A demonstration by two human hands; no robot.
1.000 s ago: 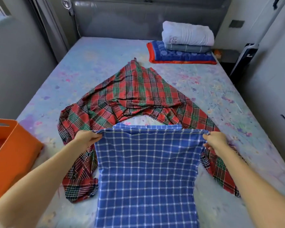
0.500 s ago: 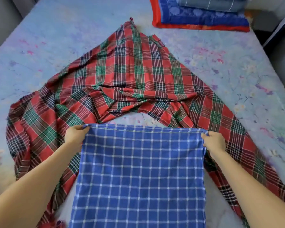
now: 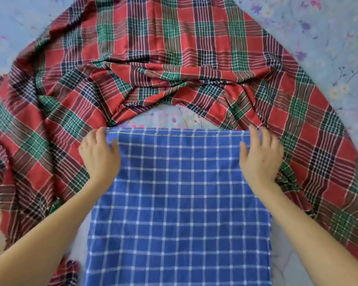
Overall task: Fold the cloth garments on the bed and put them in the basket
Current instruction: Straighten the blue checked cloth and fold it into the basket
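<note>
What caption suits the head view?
Both hands, left and right, flatten a blue checked cloth over red plaid fabric.

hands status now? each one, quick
Left hand: open, fingers spread, resting flat at the top left corner of the blue checked cloth.
Right hand: open, flat on the cloth's top right corner, gripping nothing.

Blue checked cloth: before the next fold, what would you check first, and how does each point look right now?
1. Blue checked cloth lying flat: ok.
2. Far hem straight: ok.
3. Left hand flat on its far corner: ok.
4. Right hand flat on the other corner: ok.
5. Red plaid garment clear of the fold: not ok, it lies under both sides.
6. Basket within reach: cannot tell, out of view.
</note>
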